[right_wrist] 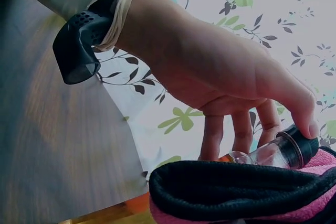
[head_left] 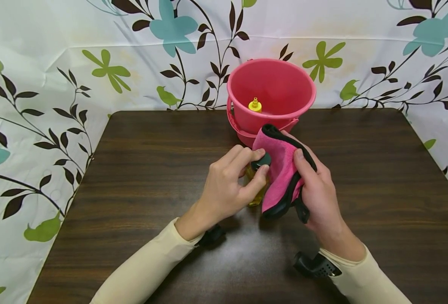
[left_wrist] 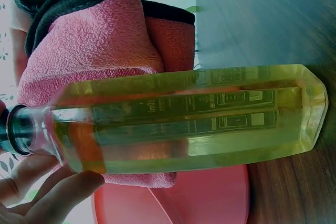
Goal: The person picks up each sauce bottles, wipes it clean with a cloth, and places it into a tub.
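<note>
In the head view my left hand (head_left: 228, 181) pinches the dark cap (head_left: 261, 161) of a clear bottle of yellow liquid (left_wrist: 210, 124) between thumb and fingers. The bottle hangs or stands upright; whether its base touches the table cannot be told. My right hand (head_left: 322, 198) grips a folded pink cloth (head_left: 277, 156) with black edging, thumb on the near side. The cloth is close beside the bottle and hides part of it in the head view. From the right wrist, the cap (right_wrist: 300, 145) shows under the left thumb, behind the cloth's black edge (right_wrist: 236, 182).
Behind the hands, a pink bucket (head_left: 239, 114) stands at the table's far edge, with a yellow nozzle top (head_left: 255, 105) showing inside it. A dark wood table (head_left: 152, 177) lies below. A patterned leaf-and-flower sheet (head_left: 76, 25) hangs behind it.
</note>
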### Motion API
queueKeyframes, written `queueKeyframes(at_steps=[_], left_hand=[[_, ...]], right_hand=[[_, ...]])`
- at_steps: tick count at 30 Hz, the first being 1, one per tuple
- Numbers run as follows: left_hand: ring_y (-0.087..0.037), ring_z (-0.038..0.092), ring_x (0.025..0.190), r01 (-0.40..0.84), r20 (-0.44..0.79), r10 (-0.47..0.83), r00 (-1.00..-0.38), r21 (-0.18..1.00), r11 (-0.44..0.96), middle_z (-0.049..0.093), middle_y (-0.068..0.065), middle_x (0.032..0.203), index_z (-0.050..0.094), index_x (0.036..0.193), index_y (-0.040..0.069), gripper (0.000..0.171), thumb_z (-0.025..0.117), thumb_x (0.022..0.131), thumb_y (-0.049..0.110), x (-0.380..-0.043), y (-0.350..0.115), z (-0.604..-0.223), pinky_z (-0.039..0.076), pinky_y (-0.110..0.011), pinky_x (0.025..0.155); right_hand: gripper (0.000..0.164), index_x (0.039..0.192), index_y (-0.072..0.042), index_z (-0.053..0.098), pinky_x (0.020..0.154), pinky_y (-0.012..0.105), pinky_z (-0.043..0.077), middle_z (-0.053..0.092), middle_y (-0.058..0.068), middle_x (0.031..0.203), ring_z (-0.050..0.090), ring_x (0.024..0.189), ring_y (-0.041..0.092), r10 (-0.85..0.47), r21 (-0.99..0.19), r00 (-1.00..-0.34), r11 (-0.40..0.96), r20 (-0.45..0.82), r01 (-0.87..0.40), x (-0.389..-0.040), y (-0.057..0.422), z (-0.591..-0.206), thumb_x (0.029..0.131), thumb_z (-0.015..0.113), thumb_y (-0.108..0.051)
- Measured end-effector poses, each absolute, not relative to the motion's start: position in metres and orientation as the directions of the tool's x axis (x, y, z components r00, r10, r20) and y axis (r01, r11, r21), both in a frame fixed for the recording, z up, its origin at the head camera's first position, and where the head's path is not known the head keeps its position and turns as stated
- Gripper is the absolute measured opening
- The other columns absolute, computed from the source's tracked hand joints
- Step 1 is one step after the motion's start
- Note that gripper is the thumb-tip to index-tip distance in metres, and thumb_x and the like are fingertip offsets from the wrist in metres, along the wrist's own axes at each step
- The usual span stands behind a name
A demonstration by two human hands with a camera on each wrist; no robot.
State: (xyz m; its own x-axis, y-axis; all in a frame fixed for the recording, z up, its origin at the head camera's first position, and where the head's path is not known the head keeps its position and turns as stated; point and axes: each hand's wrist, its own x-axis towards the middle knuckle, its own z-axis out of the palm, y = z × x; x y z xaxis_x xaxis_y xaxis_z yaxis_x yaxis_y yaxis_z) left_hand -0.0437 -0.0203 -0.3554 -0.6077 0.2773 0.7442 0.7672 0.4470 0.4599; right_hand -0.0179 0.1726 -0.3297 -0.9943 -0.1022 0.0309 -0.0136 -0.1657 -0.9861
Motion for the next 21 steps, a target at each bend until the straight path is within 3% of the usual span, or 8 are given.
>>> queueKeyframes(at_steps=[10, 21], left_hand=[[-0.017, 0.058, 0.069, 0.758, 0.736, 0.275, -0.619, 0.467, 0.456, 0.066, -0.007, 0.093, 0.071, 0.111, 0.004, 0.021, 0.072, 0.093, 0.017, -0.044, -0.02, -0.355, 0.052, -0.023, 0.063], [-0.017, 0.058, 0.067, 0.754, 0.738, 0.258, -0.624, 0.481, 0.447, 0.065, -0.006, 0.091, 0.072, 0.11, 0.005, 0.02, 0.072, 0.093, 0.017, -0.044, -0.019, -0.355, 0.053, -0.024, 0.062]], right_hand=[[0.049, 0.159, -0.025, 0.05, 0.099, 0.024, 0.058, 0.054, 0.002, 0.158, 0.056, 0.136, 0.027, -0.122, -0.994, -0.991, -0.098, 0.061, -0.049, -0.014, 0.167, -0.333, 0.113, 0.045, -0.041], [0.052, 0.162, -0.024, 0.043, 0.103, 0.024, 0.057, 0.05, -0.001, 0.158, 0.052, 0.136, 0.028, -0.176, -0.98, -0.965, -0.084, 0.192, -0.18, -0.009, 0.153, -0.347, 0.112, 0.046, -0.014]])
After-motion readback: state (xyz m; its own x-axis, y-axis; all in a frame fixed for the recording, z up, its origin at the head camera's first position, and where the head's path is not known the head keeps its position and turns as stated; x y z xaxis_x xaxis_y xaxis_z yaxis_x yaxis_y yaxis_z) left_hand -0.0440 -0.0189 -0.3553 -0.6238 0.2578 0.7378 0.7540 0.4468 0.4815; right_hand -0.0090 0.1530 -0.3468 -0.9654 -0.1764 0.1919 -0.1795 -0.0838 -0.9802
